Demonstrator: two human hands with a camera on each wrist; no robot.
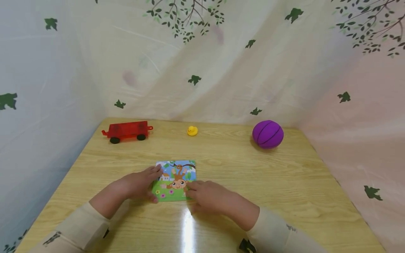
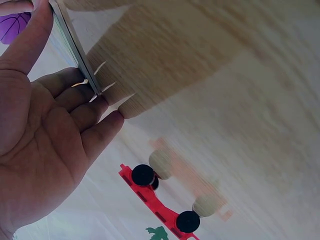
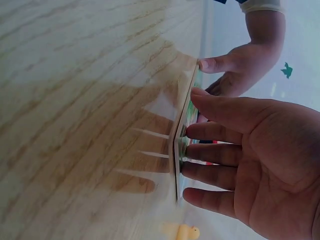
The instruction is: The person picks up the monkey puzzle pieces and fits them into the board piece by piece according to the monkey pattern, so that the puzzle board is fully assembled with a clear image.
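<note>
A thin, flat picture board (image 1: 174,192) with a cartoon monkey hanging from a branch lies on the wooden table. At its left side is my left hand (image 1: 141,183), fingertips on the upper left edge and thumb by the lower left corner. My right hand (image 1: 211,196) touches the right side of the board with fairly straight fingers. In the left wrist view, the left hand's (image 2: 47,115) extended fingers meet the board's edge (image 2: 75,47). From the right wrist, the right hand's (image 3: 265,155) fingertips rest along the board's edge (image 3: 176,170), with the left thumb at the far corner.
Toward the back of the table (image 1: 259,182) stand a red toy wagon (image 1: 128,130) at left, a yellow rubber duck (image 1: 192,131) in the middle and a purple ball (image 1: 268,134) at right. A leaf-patterned cloth (image 1: 221,88) hangs behind and along both sides.
</note>
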